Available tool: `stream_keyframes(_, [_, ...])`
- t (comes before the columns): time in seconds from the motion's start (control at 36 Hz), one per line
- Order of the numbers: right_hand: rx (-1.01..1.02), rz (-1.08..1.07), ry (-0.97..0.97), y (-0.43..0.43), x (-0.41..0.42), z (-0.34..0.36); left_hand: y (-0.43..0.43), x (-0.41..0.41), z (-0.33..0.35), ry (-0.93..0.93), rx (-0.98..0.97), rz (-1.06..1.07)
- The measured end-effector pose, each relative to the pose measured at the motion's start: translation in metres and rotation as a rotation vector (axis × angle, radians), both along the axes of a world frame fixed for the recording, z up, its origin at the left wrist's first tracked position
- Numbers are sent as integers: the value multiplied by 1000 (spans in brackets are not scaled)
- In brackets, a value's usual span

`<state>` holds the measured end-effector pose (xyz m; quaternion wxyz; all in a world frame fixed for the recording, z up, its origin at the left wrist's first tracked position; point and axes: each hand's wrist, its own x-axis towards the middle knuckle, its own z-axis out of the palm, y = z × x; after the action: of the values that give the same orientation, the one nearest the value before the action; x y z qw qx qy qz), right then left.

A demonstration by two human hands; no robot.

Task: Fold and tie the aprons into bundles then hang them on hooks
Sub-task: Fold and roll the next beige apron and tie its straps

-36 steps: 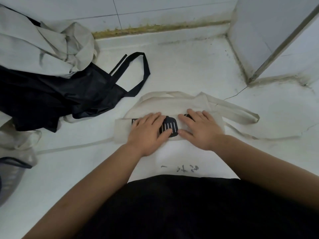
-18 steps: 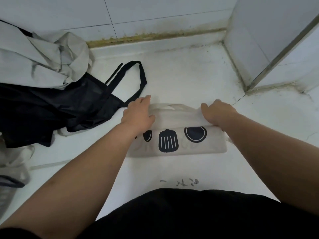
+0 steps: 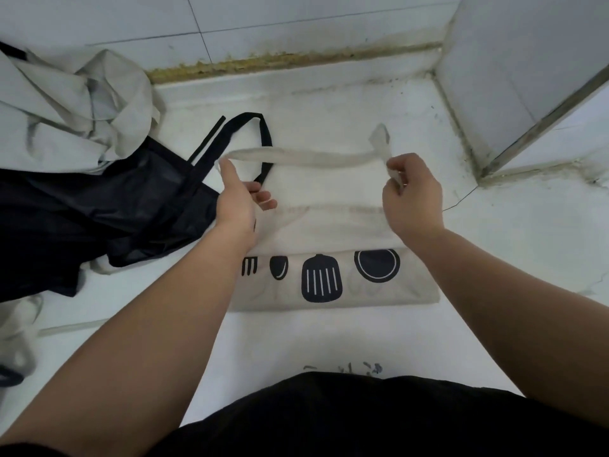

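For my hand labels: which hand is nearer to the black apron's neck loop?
Left. The left hand is right beside the black loop, holding the beige strap. The right hand pinches the strap's other end, far to the loop's right.

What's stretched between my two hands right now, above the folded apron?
In the head view, a beige apron strap spans from the left hand to the right hand, held taut over the folded apron.
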<state>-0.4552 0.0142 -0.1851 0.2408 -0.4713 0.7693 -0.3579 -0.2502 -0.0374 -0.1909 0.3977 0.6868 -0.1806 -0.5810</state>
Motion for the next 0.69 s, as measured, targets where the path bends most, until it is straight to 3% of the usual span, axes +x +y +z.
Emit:
stream_keyframes(0.08, [0,-59,0,-1,-1,-5,1,7,0,-214,-202,15])
stream_keyframes(0.19, [133,-120,67,0,-5,-6,7,17,0,-462,-342,-340])
stream_keyframes(0.28, [205,26,172,7,0,-5,19,22,-1,-738,-389,-549])
stream_keyframes(0.33, [198,162,280,15,5,-3,33,23,-4,-1004,-578,-640])
stream_keyframes(0.42, [210,374,287,32,13,0,58,25,-11,-1070,-787,-829])
stream_keyframes(0.5, [308,548,307,54,17,1,86,26,-18,-986,-730,-1104])
stream_keyframes(0.58, [397,703,513,72,15,-3,104,31,-25,-1118,-515,-1319])
stream_keyframes(0.69, [500,862,622,92,12,-13,119,35,-19,-1166,-316,-1471])
